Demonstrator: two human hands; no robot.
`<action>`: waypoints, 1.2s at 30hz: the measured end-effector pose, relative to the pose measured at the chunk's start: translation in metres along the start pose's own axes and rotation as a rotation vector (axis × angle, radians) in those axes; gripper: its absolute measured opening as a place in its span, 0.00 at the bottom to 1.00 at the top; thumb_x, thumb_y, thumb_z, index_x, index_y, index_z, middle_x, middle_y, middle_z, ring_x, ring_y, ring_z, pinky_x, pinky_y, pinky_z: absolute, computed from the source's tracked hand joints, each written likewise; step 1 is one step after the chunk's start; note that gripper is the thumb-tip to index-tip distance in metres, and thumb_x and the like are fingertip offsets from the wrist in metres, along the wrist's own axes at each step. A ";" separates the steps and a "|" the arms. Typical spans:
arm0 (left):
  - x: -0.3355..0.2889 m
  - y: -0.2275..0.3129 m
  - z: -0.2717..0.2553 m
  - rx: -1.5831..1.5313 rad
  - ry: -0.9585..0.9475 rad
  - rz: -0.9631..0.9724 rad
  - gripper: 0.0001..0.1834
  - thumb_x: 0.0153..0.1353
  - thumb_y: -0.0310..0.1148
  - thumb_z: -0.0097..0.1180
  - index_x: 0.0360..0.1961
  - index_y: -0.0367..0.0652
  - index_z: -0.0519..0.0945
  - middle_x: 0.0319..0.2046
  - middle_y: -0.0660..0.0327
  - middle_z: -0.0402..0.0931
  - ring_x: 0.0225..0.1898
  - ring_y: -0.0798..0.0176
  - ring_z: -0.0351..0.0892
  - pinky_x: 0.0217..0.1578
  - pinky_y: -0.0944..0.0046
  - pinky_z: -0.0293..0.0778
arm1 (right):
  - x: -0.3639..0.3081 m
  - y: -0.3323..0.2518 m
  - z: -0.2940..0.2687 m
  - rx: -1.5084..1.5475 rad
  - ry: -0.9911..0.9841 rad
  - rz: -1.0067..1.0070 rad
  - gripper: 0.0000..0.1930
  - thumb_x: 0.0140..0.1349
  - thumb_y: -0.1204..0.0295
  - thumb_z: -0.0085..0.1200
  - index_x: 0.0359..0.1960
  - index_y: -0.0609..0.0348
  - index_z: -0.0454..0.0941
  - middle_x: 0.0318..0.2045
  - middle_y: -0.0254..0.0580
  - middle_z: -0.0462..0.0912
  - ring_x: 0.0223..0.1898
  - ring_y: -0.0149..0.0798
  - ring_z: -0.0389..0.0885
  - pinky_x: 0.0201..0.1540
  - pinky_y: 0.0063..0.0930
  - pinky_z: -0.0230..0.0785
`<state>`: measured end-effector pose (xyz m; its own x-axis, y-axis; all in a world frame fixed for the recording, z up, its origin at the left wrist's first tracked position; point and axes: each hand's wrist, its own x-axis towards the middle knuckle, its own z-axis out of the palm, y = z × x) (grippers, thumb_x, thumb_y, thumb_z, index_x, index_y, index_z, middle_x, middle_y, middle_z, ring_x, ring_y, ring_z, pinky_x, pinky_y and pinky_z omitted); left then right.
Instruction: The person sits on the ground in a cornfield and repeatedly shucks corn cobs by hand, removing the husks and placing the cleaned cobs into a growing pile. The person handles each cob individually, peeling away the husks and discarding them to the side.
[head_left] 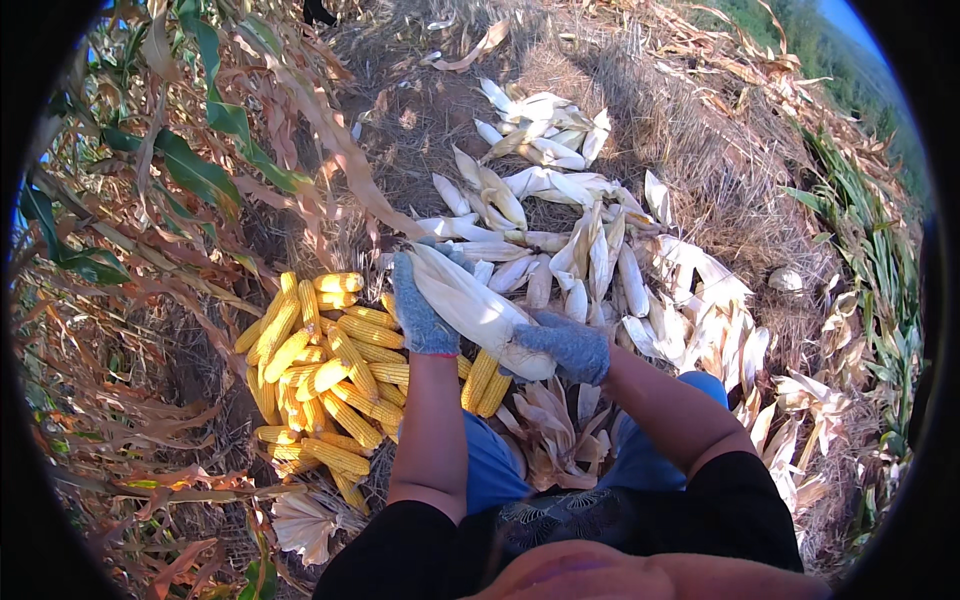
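In front of my lap I hold an ear of corn point(468, 300), wrapped in its pale husk and slanting from upper left to lower right. My left hand point(424, 318), in a grey work glove, closes round the upper end, with some fingers hidden behind the husk. The lower end is gripped by my right hand point(568, 346), gloved in the same grey. Beside my left forearm lies a heap of husked yellow corn cobs point(330, 375). Two more yellow cobs point(485, 384) show beneath the held ear, between my arms.
Several unhusked ears point(600, 250) lie scattered ahead and to the right. Loose dry husks point(560, 425) lie between my legs, with more husks point(715, 330) at my right. Standing corn stalks point(190, 165) crowd the left side. A pale rounded stone-like object point(786, 280) sits far right.
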<state>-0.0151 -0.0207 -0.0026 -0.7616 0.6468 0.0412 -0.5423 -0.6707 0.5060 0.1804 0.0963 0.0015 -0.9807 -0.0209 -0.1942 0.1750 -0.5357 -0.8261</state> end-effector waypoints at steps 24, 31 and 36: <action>0.015 -0.003 -0.012 0.302 0.179 0.138 0.20 0.71 0.47 0.39 0.45 0.43 0.77 0.38 0.56 0.80 0.41 0.54 0.80 0.47 0.52 0.77 | -0.003 0.000 0.011 -1.041 0.339 -0.288 0.42 0.55 0.52 0.65 0.65 0.63 0.61 0.54 0.58 0.75 0.56 0.48 0.75 0.59 0.37 0.66; 0.014 0.001 -0.009 0.151 0.152 0.036 0.19 0.71 0.47 0.40 0.45 0.45 0.77 0.42 0.57 0.81 0.45 0.54 0.80 0.49 0.51 0.77 | -0.001 0.006 0.006 -1.062 0.362 -0.353 0.41 0.55 0.53 0.65 0.64 0.64 0.63 0.53 0.57 0.76 0.55 0.48 0.76 0.58 0.38 0.67; 0.021 0.002 -0.032 0.055 0.080 -0.046 0.19 0.71 0.46 0.41 0.48 0.44 0.77 0.43 0.57 0.81 0.46 0.54 0.80 0.51 0.50 0.76 | -0.002 0.001 0.008 -1.024 0.332 -0.307 0.44 0.53 0.51 0.65 0.65 0.66 0.61 0.56 0.61 0.74 0.58 0.52 0.74 0.61 0.40 0.64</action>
<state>-0.0435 -0.0194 -0.0282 -0.7630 0.6443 -0.0509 -0.5589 -0.6182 0.5526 0.1815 0.0891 0.0052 -0.9494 0.3015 0.0878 0.0683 0.4712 -0.8794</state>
